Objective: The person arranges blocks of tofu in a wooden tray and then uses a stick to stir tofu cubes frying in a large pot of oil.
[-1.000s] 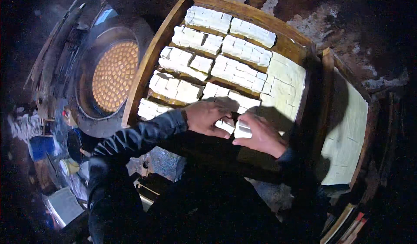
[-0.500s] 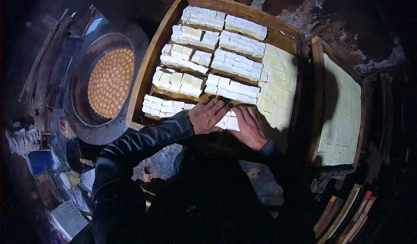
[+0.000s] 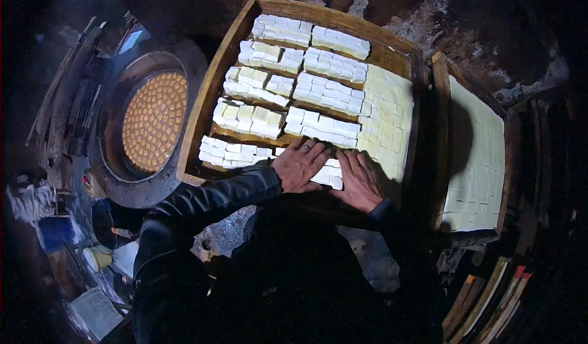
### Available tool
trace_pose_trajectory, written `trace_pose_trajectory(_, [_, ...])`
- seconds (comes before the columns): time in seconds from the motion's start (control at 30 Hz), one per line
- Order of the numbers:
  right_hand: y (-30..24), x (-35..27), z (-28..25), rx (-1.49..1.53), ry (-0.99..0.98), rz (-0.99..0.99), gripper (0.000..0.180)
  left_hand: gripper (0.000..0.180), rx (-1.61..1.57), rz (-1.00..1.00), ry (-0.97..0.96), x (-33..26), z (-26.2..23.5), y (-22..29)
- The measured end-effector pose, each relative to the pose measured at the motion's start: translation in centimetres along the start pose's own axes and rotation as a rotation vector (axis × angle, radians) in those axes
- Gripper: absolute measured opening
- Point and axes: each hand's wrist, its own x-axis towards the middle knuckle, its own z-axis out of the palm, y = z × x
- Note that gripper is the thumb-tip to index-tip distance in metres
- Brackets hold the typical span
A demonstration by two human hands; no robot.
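Note:
A wooden tray (image 3: 211, 96) holds several rows of pale tofu blocks (image 3: 318, 84). My left hand (image 3: 300, 164) lies flat, fingers spread, on the nearest row of blocks (image 3: 236, 153). My right hand (image 3: 361, 182) rests flat beside it on the same row, fingers together and pointing away from me. Both hands press on top of the blocks; neither grips anything. An uncut-looking scored slab (image 3: 387, 120) fills the tray's right side.
A second wooden tray (image 3: 440, 136) at the right carries a scored pale slab (image 3: 481, 154). A round pan (image 3: 153, 120) full of golden fried cubes sits at the left. Buckets and clutter (image 3: 92, 264) stand at the lower left; boards lean at the lower right.
My hands shifted from gathering blocks at the front row to lying flat on top of it, the left hand's fingers now spread. The view moved slightly closer.

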Motion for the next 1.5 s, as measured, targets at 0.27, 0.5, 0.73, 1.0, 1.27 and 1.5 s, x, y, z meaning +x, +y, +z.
trace_pose_trajectory(0.27, [1.0,0.0,1.2,0.192,0.034,-0.038,0.061,0.063,0.024,0.063,0.045,0.7,1.2,-0.1])
trace_pose_trajectory(0.5, [1.4,0.2,1.9,0.267,0.077,-0.01,0.058,0.067,-0.052,0.034,0.032,0.6,1.1,-0.2])
trace_pose_trajectory(0.73, [0.7,-0.1,1.8,0.003,0.121,-0.105,0.084,0.078,0.065,0.003,0.1,-1.2,0.3,-1.0])
trace_pose_trajectory(1.0, [-2.1,2.6,2.4,-0.019,0.115,-0.191,0.091,0.069,0.15,-0.069,0.003,-3.9,-1.5,-2.6])
trace_pose_trajectory(1.27, [-2.0,4.0,4.8,0.07,0.256,-0.199,0.057,0.058,0.128,-0.036,0.063,-3.9,-1.4,-2.7])
trace_pose_trajectory(1.5, [-2.0,3.7,3.2,0.133,0.26,-0.23,0.048,0.056,0.079,-0.088,0.085,-4.4,-1.1,-2.7])
